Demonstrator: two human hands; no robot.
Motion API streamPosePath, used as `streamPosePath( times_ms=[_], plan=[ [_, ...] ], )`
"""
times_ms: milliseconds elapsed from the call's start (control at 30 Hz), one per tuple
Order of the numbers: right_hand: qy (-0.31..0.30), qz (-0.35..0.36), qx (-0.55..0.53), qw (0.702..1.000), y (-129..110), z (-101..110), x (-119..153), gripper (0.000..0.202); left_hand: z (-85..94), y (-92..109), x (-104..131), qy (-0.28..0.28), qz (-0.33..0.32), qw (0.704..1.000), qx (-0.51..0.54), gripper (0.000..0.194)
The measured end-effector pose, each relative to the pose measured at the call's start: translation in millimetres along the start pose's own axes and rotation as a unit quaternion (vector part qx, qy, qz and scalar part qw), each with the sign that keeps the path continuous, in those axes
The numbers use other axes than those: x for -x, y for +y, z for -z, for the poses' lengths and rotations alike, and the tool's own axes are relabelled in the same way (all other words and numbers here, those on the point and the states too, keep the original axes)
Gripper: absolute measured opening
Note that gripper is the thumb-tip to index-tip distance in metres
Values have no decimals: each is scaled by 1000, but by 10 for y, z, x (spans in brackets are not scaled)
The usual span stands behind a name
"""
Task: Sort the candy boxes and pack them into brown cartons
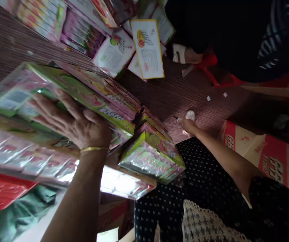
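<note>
My left hand point(76, 122), with a gold bracelet at the wrist, lies with fingers stretched along a film-wrapped pack of green and pink boxes point(91, 92). Behind that pack stands another row of pink and yellow boxes point(119, 95). Closer to my lap is a smaller green and pink bundle point(150, 148), also in shiny film. A long wrapped row of pinkish packs point(40, 159) runs beneath my left hand and forearm. Farther right, my right hand point(188, 126) is held low above the floor, fingers closed around a small dark-tipped thing too unclear to name.
Loose printed cartons point(148, 48) and wrapped purple packs point(83, 32) lie on the dark striped floor. Another person's sandalled foot point(181, 53) is beside a red stool point(210, 67). Red and tan cardboard boxes point(255, 148) stand at right; a red plastic item point(5, 190) sits lower left.
</note>
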State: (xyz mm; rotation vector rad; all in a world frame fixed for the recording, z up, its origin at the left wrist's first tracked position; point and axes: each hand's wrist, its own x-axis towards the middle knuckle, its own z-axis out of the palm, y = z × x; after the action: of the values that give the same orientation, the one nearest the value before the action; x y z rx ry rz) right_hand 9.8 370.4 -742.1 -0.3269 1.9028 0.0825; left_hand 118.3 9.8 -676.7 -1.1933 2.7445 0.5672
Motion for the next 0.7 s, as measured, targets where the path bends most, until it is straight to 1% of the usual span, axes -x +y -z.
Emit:
streamPosePath(
  times_ms=[33, 67, 100, 133, 167, 200, 233, 300, 333, 367, 433, 500, 600, 700],
  plan=[
    [14, -14, -21, 1000, 96, -43, 254, 46, 61, 26, 4, -13, -1, 1000, 10, 82],
    [31, -25, -42, 998, 170, -72, 477, 45, 134, 70, 56, -17, -6, 1000, 22, 82],
    [46, -29, -59, 997, 219, -84, 659, 44, 211, 133, 164, -11, -19, 999, 29, 81],
    [60, -26, -70, 995, 242, -79, 796, 42, 279, 218, 328, 4, -40, 999, 33, 79],
    [68, -18, -74, 995, 239, -58, 886, 42, 323, 321, 540, 19, -57, 998, 36, 76],
    [71, -4, -72, 995, 213, -24, 935, 42, 331, 437, 781, 31, -69, 997, 36, 72],
    [71, 17, -65, 995, 165, 19, 950, 44, 296, 558, 1027, 27, -58, 997, 43, 69],
    [74, 81, -41, 993, 26, 110, 925, 48, 113, 780, 1442, -18, 14, 998, 63, 67],
    [75, 118, -24, 990, -55, 151, 905, 49, -9, 864, 1579, -25, 51, 996, 70, 68],
    [75, 155, -8, 985, -135, 186, 891, 50, -132, 922, 1664, -22, 80, 994, 72, 68],
    [72, 214, 18, 974, -280, 243, 892, 50, -330, 964, 1708, 11, 101, 993, 66, 67],
    [71, 240, 21, 968, -396, 293, 919, 50, -434, 944, 1666, 36, 95, 993, 57, 64],
    [79, 258, 0, 963, -550, 357, 931, 51, -460, 902, 1601, 33, 106, 992, 53, 63],
    [89, 291, -12, 952, -729, 379, 837, 49, -458, 873, 1586, 21, 128, 990, 50, 65]
  ],
)
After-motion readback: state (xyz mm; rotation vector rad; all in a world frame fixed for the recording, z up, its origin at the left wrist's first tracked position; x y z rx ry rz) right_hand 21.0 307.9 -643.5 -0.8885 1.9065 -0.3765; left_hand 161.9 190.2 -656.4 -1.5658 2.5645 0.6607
